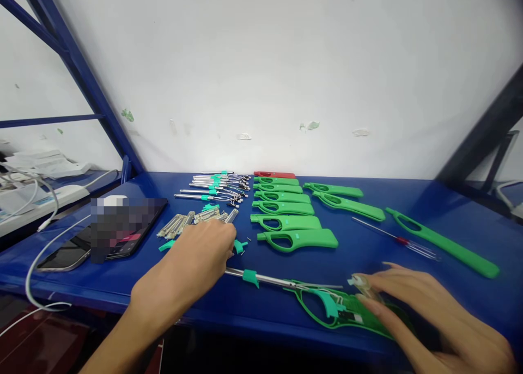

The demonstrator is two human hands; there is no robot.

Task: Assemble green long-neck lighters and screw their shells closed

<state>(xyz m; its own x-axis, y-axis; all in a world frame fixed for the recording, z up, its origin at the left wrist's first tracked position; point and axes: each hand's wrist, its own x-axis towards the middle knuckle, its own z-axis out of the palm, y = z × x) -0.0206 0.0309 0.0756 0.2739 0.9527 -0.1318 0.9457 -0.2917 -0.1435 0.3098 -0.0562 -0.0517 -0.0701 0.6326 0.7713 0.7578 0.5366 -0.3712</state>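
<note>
Above the blue tabletop my left hand [196, 254] is closed, its fingertips hidden behind the fist, near small teal parts [240, 247] and tiny pins. Between thumb and fingers, my right hand [437, 308] pinches a clear lighter fuel tank [368, 284] with a whitish tip. Below it lies an opened green lighter half-shell [384, 322], partly covered by that hand. A teal trigger [329, 303], white wires and a black igniter piece sit in the shell. From the shell a metal lighter tube [269, 280] with a teal clip points left toward my left hand.
Several clear tanks [177, 225] and wired metal tubes [212, 183] lie beyond my left hand. Green lighter shells [302, 238] form a column, a red one [273, 175] at the back. A screwdriver [402, 240] lies right; a phone [67, 251] and tablet [143, 224] left.
</note>
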